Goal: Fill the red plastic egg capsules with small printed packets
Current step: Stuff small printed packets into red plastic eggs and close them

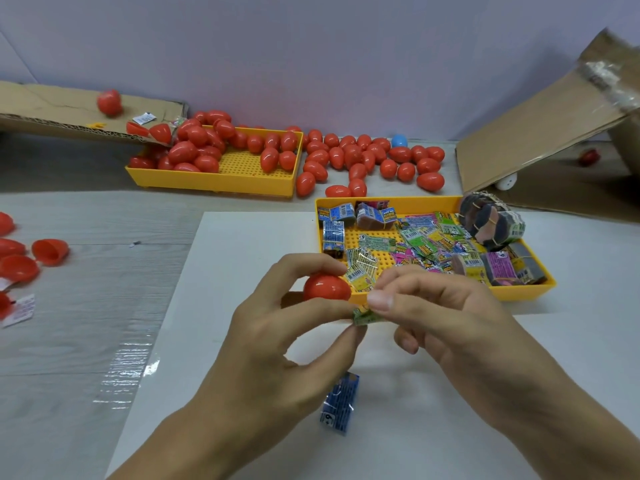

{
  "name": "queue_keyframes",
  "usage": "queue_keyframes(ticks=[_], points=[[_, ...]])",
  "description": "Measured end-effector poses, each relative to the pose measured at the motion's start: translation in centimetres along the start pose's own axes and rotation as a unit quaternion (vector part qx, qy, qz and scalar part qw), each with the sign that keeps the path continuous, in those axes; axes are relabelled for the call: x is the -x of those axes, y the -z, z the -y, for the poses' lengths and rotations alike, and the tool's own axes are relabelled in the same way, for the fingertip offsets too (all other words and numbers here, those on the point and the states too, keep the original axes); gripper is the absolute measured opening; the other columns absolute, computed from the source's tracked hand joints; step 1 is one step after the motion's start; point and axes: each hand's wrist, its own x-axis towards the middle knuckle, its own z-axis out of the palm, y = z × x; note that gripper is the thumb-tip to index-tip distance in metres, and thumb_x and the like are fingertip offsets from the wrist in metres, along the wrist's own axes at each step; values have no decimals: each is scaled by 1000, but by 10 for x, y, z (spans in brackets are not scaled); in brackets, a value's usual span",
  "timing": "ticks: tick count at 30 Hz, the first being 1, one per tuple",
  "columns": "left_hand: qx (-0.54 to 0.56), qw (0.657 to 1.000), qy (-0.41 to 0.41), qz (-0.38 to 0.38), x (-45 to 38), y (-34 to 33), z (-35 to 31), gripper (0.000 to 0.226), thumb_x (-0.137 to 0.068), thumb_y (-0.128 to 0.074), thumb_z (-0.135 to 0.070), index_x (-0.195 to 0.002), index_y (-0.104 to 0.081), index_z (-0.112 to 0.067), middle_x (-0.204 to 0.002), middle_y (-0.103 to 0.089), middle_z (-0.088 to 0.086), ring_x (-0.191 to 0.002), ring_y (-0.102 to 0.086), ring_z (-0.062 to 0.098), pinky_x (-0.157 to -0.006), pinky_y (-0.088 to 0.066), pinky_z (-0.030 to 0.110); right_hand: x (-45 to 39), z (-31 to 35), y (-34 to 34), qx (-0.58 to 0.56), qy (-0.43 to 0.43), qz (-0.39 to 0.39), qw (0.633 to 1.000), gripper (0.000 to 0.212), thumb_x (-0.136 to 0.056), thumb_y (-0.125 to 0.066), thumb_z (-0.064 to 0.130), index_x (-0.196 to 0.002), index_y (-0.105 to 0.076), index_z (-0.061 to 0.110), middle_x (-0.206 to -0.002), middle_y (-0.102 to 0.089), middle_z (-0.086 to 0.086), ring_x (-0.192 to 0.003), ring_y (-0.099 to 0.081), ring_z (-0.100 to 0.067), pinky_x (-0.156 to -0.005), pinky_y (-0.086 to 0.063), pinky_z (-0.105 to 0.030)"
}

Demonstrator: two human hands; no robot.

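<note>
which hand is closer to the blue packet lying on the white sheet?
Left. The left hand holds a red capsule half almost directly above the blue packet; the right hand, pinching a green packet, sits further off to its upper right.

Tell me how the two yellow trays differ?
The far yellow tray holds red egg capsules; the near yellow tray holds small printed packets. The far one lies beside a cardboard flap; the near one lies just behind the hands. Both have studded floors.
</note>
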Motion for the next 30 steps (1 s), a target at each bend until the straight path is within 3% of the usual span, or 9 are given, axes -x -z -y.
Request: queue_keyframes(ticks=[5,8,10,13,20,24,30], points=[[164,983,76,-13,1,-4,1,16,-85,-66,-19,-96,-77,-13,-115,-62,6,-107,-64,29,-83,-56,33,-1,-2,2,6,66,-85,994,30,-51,-81,42,-64,-76,15,-87,-64,9,-62,-52,-8,-52,-40,-18],[249,961,110,-41,-1,-4,1,18,-87,-68,-12,-103,-76,-17,-111,-66,5,-106,-67,27,-84,-58,31,0,0,3,69,143,-145,977,24,-56,-78,48,-59,-73,25,-89,-60,5,-81,-58,-1,-59,-44,-14],[265,955,125,-51,-1,-4,-1,27,-86,-71,-13,-110,-74,-24,-110,-70,2,-105,-68,24,-83,-59,32,2,1,0,108,176,-164,965,18,-60,-76,50,-61,-73,32,-90,-58,14,-84,-58,4,-58,-44,-12],[286,946,144,-58,0,-4,-3,39,-81,-74,-20,-118,-68,-30,-110,-72,0,-104,-70,22,-82,-58,25,5,0,-4,94,186,-148,967,16,-62,-77,47,-64,-75,31,-91,-57,17,-78,-59,5,-53,-43,-12],[285,949,129,-42,1,-4,-2,30,-80,-73,-16,-109,-70,-12,-108,-67,7,-104,-67,30,-81,-57,26,4,-3,-7,67,126,-86,986,22,-63,-74,47,-56,-73,26,-88,-55,-1,-85,-58,1,-59,-43,-11],[275,954,118,-39,1,-4,0,31,-80,-73,-15,-111,-70,-14,-108,-66,4,-105,-67,30,-81,-57,26,4,-4,-7,42,117,-88,988,26,-64,-74,47,-61,-75,21,-91,-59,11,-79,-57,0,-58,-43,-13],[271,955,116,-39,1,-4,1,32,-80,-74,-15,-112,-72,-17,-108,-66,4,-102,-68,30,-79,-57,25,4,-7,-9,24,109,-80,991,29,-65,-74,47,-72,-78,19,-95,-59,15,-68,-52,-2,-59,-42,-15]])
